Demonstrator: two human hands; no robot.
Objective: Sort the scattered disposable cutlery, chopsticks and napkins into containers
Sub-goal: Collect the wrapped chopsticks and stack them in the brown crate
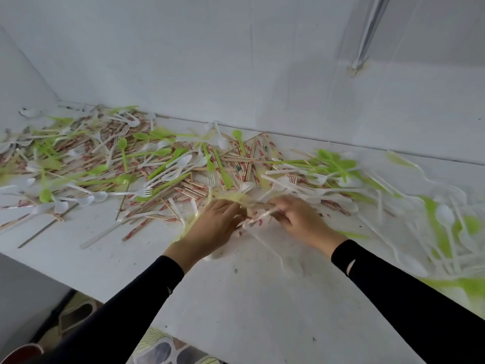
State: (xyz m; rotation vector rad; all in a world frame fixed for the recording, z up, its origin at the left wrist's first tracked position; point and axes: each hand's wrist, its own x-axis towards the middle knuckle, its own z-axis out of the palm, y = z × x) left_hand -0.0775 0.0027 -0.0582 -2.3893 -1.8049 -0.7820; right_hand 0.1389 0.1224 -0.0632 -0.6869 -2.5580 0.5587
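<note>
Beyond the hands stands a smooth white wall (210,61). The scuffed white bench (249,298) carries thin plastic green spoons (122,144), white forks (145,192) and paper-wrapped chopsticks (191,189), heaped beyond and beside both hands. The right hand (296,219) pinches one wrapped chopstick pair (258,219). The left hand (217,224) curls at its other end, its grip blurred.

— What's underneath?
— A scuffed white table (236,298); a white wall (210,61) behind it; a metal rod (367,30) slanting down the wall, upper right.
— Below the edge?
— Leaf-patterned flooring (157,348); a reddish round rim (23,350), bottom left.
</note>
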